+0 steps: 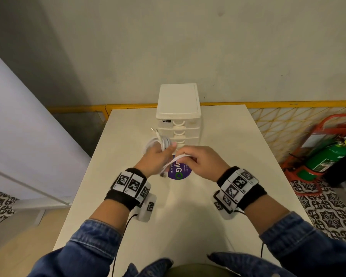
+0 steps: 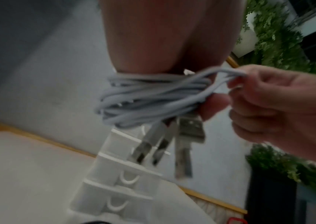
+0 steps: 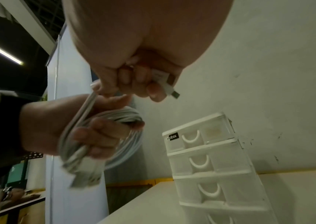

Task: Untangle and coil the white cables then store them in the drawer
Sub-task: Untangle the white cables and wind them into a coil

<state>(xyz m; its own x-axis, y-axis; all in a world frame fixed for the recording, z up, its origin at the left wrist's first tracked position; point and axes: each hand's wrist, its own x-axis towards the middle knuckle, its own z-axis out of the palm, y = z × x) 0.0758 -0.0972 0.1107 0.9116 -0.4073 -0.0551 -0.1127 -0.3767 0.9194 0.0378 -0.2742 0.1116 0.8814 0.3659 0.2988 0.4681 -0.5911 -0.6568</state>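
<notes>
White cables (image 1: 158,142) are wound in loops around the fingers of my left hand (image 1: 158,156), held above the table. In the left wrist view the coil (image 2: 145,97) wraps the hand and several plug ends (image 2: 187,136) dangle below it. My right hand (image 1: 196,162) pinches the loose cable strands (image 1: 176,159) just right of the left hand; in the right wrist view a small plug (image 3: 169,87) sticks out of its curled fingers (image 3: 140,80). The white drawer unit (image 1: 178,114) stands behind both hands, its drawers (image 3: 201,139) closed.
The white table (image 1: 238,148) carries a round purple sticker (image 1: 179,170) under my hands. A yellow rail (image 1: 288,103) runs along the wall behind. A green fire extinguisher (image 1: 328,156) on a red stand sits on the floor to the right.
</notes>
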